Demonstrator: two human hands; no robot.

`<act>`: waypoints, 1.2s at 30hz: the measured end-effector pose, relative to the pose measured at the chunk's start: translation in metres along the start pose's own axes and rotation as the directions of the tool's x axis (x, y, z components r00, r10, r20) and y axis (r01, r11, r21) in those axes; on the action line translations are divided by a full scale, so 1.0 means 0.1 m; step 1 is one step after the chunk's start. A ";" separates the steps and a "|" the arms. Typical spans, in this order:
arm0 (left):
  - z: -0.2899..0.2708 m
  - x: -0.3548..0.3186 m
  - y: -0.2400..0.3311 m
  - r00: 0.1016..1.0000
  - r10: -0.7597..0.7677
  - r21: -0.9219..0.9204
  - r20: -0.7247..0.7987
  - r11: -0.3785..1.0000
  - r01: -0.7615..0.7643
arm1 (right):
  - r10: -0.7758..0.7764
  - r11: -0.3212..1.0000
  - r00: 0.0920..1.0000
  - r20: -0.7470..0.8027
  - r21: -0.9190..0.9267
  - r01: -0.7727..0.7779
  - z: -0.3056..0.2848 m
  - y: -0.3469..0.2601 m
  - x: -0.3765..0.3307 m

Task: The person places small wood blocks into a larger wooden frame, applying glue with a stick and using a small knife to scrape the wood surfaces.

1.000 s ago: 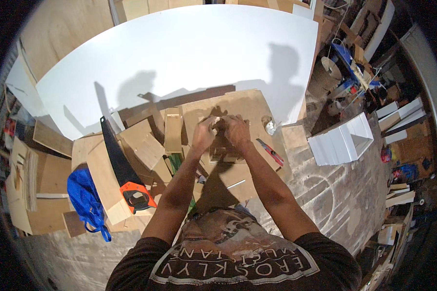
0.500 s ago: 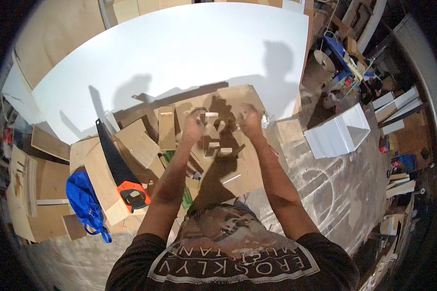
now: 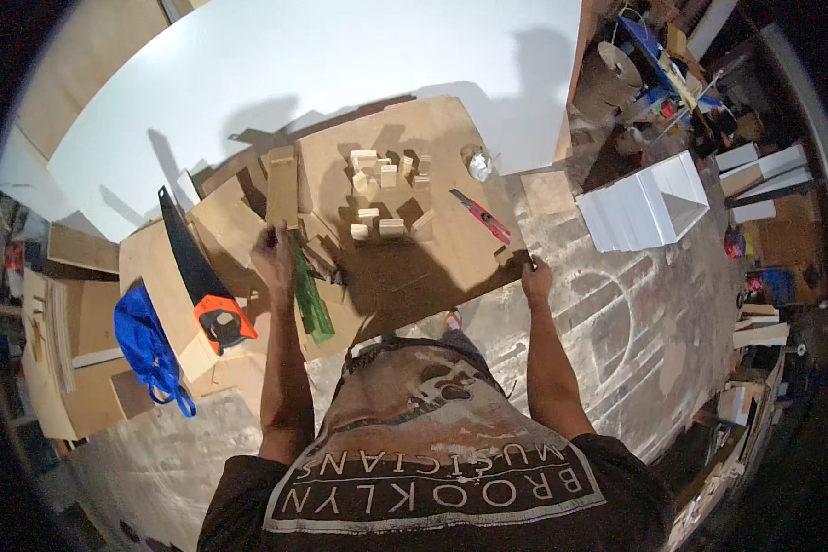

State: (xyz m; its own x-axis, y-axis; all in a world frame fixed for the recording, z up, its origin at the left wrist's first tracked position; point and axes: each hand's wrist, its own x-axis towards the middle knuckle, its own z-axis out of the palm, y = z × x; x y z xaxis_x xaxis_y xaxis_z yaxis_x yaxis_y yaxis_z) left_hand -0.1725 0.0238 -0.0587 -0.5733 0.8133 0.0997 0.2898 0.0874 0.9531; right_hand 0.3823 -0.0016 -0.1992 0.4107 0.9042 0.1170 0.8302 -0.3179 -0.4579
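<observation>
Several small pale wooden blocks (image 3: 392,227) stand in two loose groups on a brown wooden board (image 3: 469,267). My right hand (image 3: 536,281) is at the board's near right corner, its fingers closed on the edge. My left hand (image 3: 273,262) is left of the board, beside the near end of a flat wooden strip (image 3: 283,189). Its fingers are curled; what they hold, if anything, is hidden. A red utility knife (image 3: 481,216) lies on the board's right part. Near the far right edge sits a small clear container with white contents (image 3: 477,164).
On the left lie a handsaw (image 3: 225,322) with an orange handle, a blue bag (image 3: 145,340) and wood offcuts (image 3: 225,221). A green strip (image 3: 311,299) lies beside my left forearm. Beyond the board is a large white panel (image 3: 359,55). A white box (image 3: 626,207) stands at right.
Both hands have drawn back from the blocks toward me and apart, to the board's left side and near right corner. The blocks and knife now show fully. The whole view has shifted.
</observation>
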 end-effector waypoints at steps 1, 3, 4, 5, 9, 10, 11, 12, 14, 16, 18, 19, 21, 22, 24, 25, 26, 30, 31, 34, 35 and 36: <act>-0.07 -0.23 0.04 1.000 -0.015 0.021 -0.003 1.000 0.015 | -0.029 0.997 0.998 0.049 0.074 0.025 0.05 -0.10 -0.04; 0.09 -0.76 0.24 0.994 -0.045 0.029 0.101 0.999 0.042 | -0.056 0.990 0.994 0.094 0.135 0.043 0.02 0.00 -0.01; 0.13 -0.90 -0.17 0.993 0.051 0.072 0.102 0.996 -0.058 | -0.041 0.981 0.994 0.100 0.192 0.021 0.05 -0.01 0.07; 0.44 -1.17 0.04 0.981 0.066 0.029 0.180 0.997 -0.073 | 0.012 0.978 0.996 0.091 0.206 -0.031 -0.01 0.22 0.13; 0.83 -1.71 -0.34 0.908 0.109 0.270 0.405 0.934 -0.233 | -0.073 0.976 0.990 0.118 0.211 0.046 -0.09 0.01 0.16; 0.92 -1.79 -0.42 0.889 0.203 0.337 0.410 0.873 -0.354 | -0.033 0.977 0.980 0.196 0.214 -0.010 -0.11 -0.05 0.15; 0.98 -1.86 -0.49 0.859 0.287 0.403 0.424 0.789 -0.463 | 0.005 0.975 0.962 0.274 0.212 -0.065 -0.13 -0.12 0.15; 1.15 -1.91 -0.45 0.862 0.285 0.399 0.419 0.795 -0.457 | 0.053 0.981 0.956 0.287 0.165 -0.104 -0.16 0.00 0.20; 1.49 -1.98 -0.27 0.846 0.170 0.567 0.505 0.674 -0.474 | 0.010 0.978 0.972 0.233 0.199 -0.058 -0.18 0.37 0.29; 1.53 -2.03 -0.34 0.859 0.182 0.557 0.478 0.693 -0.457 | -0.030 0.955 0.965 0.262 0.293 -0.050 -0.20 0.35 0.32; 1.44 -2.08 -0.48 0.878 0.187 0.560 0.441 0.707 -0.432 | -0.132 0.969 0.945 0.300 0.239 0.060 -0.26 0.15 0.33; 1.38 -2.10 -0.52 0.883 0.231 0.499 0.409 0.753 -0.428 | -0.211 0.971 0.921 0.328 0.176 0.160 -0.30 0.05 0.35; 1.32 -2.20 -0.53 0.896 0.262 0.449 0.358 0.794 -0.411 | -0.230 0.973 0.867 0.442 0.085 0.215 -0.38 -0.14 0.40; 1.43 -2.24 -0.40 0.885 0.314 0.361 0.344 0.826 -0.433 | -0.196 0.968 0.831 0.520 -0.035 0.249 -0.44 -0.11 0.52; 1.70 -2.23 -0.10 0.865 0.384 0.240 0.324 0.851 -0.467 | -0.329 0.944 0.848 0.415 0.138 0.299 -0.24 0.09 0.79; 1.75 -2.24 -0.06 0.864 0.353 0.255 0.360 0.853 -0.455 | -0.477 0.878 0.819 0.319 0.215 0.428 -0.19 0.01 0.88; 1.81 -2.25 -0.02 0.859 0.322 0.267 0.397 0.855 -0.444 | -0.607 0.790 0.765 0.212 0.260 0.555 -0.14 -0.06 0.98; 1.63 -2.36 -0.50 0.948 0.123 0.348 0.295 0.910 -0.226 | -0.740 0.671 0.644 0.194 0.281 0.687 -0.03 -1.10 0.71; 1.54 -2.36 -0.66 0.974 0.058 0.133 0.218 0.987 -0.089 | -0.768 0.636 0.615 0.179 0.316 0.704 0.00 -1.34 0.63; 1.93 -2.39 -0.56 0.972 0.124 0.041 0.201 0.990 -0.135 | -0.739 0.668 0.627 0.247 0.142 0.731 0.24 -1.10 0.88; 2.12 -2.38 -0.43 0.938 0.253 0.219 0.237 0.927 -0.305 | -0.729 0.676 0.640 0.243 0.106 0.729 0.31 -0.92 1.08; 1.93 -2.32 -0.58 0.936 0.295 0.305 0.192 0.888 -0.343 | -0.739 0.667 0.628 0.242 0.139 0.732 0.34 -1.13 1.01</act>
State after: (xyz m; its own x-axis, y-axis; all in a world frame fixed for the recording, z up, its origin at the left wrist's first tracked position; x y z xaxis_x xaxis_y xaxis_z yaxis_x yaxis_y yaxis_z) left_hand 0.0916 -0.0586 -0.1928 -0.3042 0.8972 0.3202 0.6880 -0.0255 0.7252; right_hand 0.3172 0.1350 -0.1656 -0.4472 0.8721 0.1988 0.8019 0.4893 -0.3428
